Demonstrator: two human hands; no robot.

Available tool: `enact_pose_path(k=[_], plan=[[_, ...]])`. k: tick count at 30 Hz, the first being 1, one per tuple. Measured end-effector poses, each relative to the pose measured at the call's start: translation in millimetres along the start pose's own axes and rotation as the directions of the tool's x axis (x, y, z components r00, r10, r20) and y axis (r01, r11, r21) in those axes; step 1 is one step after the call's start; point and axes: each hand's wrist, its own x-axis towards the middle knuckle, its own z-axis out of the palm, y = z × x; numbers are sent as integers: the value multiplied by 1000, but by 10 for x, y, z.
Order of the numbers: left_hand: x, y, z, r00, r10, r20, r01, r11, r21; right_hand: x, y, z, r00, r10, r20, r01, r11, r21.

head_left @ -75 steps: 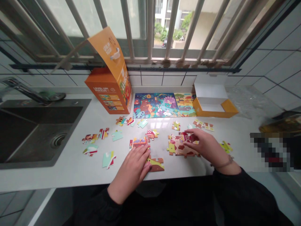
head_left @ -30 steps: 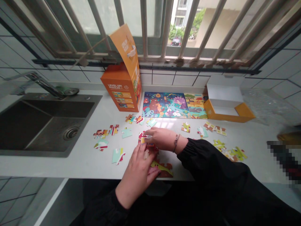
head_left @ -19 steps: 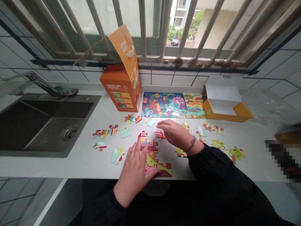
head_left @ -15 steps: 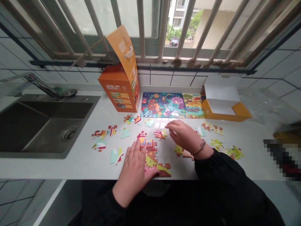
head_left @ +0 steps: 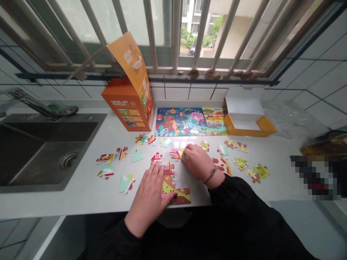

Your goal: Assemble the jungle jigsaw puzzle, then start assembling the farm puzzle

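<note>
My left hand (head_left: 149,189) lies flat with fingers stretched over a partly joined jigsaw puzzle (head_left: 169,182), covering its left side. The joined part shows a yellow-green field, brown edges and a red strip. Above the fingertips is a red barn-roof puzzle piece (head_left: 157,156). My right hand (head_left: 199,162) is closed, its fingertips down on the right end of a red and white barn puzzle piece (head_left: 176,153). The fingers partly hide that piece. Brown-spotted puzzle pieces (head_left: 222,165) lie just right of the right hand.
Loose puzzle pieces (head_left: 137,155) are scattered on the white counter (head_left: 89,196) to both sides. Behind stand an orange puzzle box (head_left: 124,108), a finished picture puzzle (head_left: 180,121) and an open yellow box (head_left: 251,128). A sink (head_left: 48,151) is at the left.
My right hand has moved down and left, its fingers curling onto the barn piece. A yellow-green piece behind it has come into view. My left hand stays on the joined puzzle.
</note>
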Motion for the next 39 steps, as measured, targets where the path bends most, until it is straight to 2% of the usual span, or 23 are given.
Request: enact_pose_path(k=[4, 7, 10, 13, 16, 19, 21, 23, 26, 28, 31, 34, 36, 39], plan=[[4, -25, 8, 1000, 6, -15, -6, 1000, -4, -18, -9, -26, 1000, 9, -21, -9, 1000, -5], [9, -47, 15, 1000, 5, -12, -5, 1000, 7, -150, 163, -120, 990, 33, -137, -27, 999, 40], [14, -63, 20, 1000, 14, -8, -14, 1000, 19, -449, 596, -255, 946, 120, -300, -99, 992, 84], [22, -67, 23, 1000, 12, -10, -12, 1000, 23, -918, 1210, -353, 862, 287, -418, -297, 954, 43], [46, -58, 30, 1000, 2, -6, -2, 999, 36, -1455, 1790, -357, 786, 426, -449, -488, 872, -27], [100, -34, 45, 1000, 0, -11, 0, 999, 33, -1898, 2185, -275, 732, 531, -428, -605, 795, -49], [150, -12, 60, 1000, 5, -7, -5, 1000, 25, -2082, 2341, -196, 710, 560, -427, -637, 770, -49], [201, 9, 76, 1000, 9, 0, -9, 1000, 20, -2166, 2424, -118, 720, 556, -416, -631, 774, -55], [244, 21, 81, 1000, 14, -8, -14, 1000, -1, -2133, 2394, -40, 742, 519, -425, -602, 794, -82], [235, 16, 55, 999, 22, -27, -23, 999, -33, -2033, 2235, -26, 751, 479, -455, -572, 816, -86], [172, 4, -30, 998, 50, -37, -53, 995, -87, -1830, 1774, -30, 787, 382, -484, -450, 893, -28], [99, 1, -119, 996, 86, 5, -85, 991, -106, -1641, 1184, 8, 853, 236, -466, -224, 971, 82], [68, 0, -153, 995, 90, 34, -86, 992, -96, -1555, 847, 82, 903, 135, -408, -84, 986, 142], [53, -16, -170, 995, 82, 64, -76, 993, -89, -1499, 556, 228, 938, 70, -339, -14, 986, 167]])
